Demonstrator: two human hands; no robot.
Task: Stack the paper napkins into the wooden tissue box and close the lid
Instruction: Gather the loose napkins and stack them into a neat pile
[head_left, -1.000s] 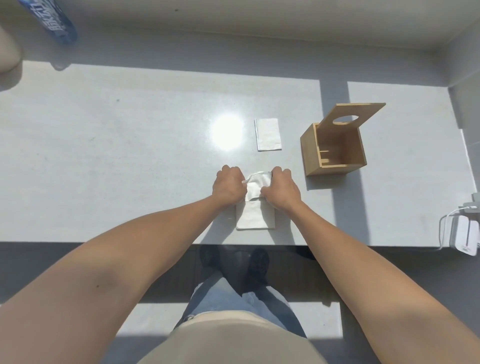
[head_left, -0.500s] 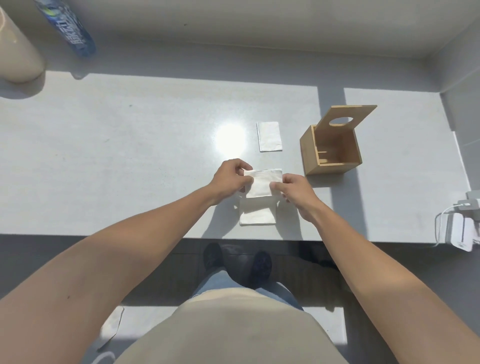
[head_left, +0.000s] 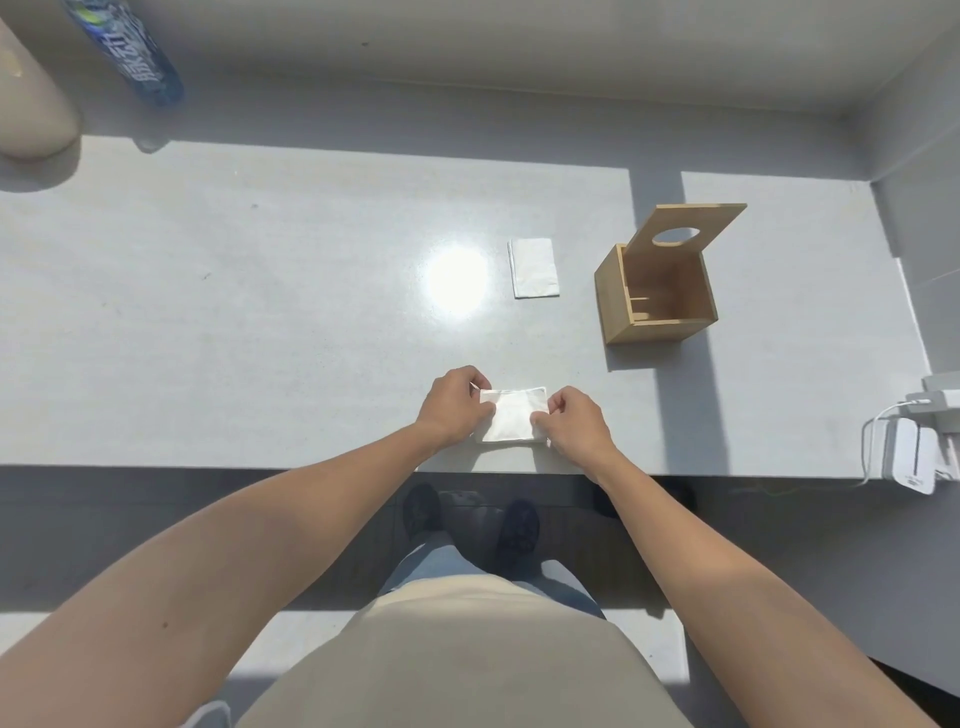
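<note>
A folded white napkin (head_left: 511, 415) is pinched at its two sides near the front edge of the table (head_left: 260, 312). Its left side is gripped by the left hand (head_left: 453, 408), with the fingers curled over the paper. Its right side is gripped by the right hand (head_left: 570, 425), thumb and fingers closed on the edge. The napkin lies flat or almost flat on the table; whether it is a little lifted cannot be told. Both forearms are stretched forward from the bottom of the view.

A second napkin (head_left: 535, 267) is seen further back on the table, lying flat, well apart from the hands and untouched. A bright spot of reflected light is just to the left of it.

The box (head_left: 657, 296) stands to the right of the second napkin, apart from it. It is made of light wood and is empty inside, as far as can be seen. Its lid (head_left: 685, 228) is raised and leans backward, and an oval hole is cut in it.

At the far left, a blue bottle (head_left: 130, 52) and a beige rounded object (head_left: 31, 104) are placed at the back of the table. At the right edge, a white device (head_left: 911, 460) with a cable is seen.
</note>
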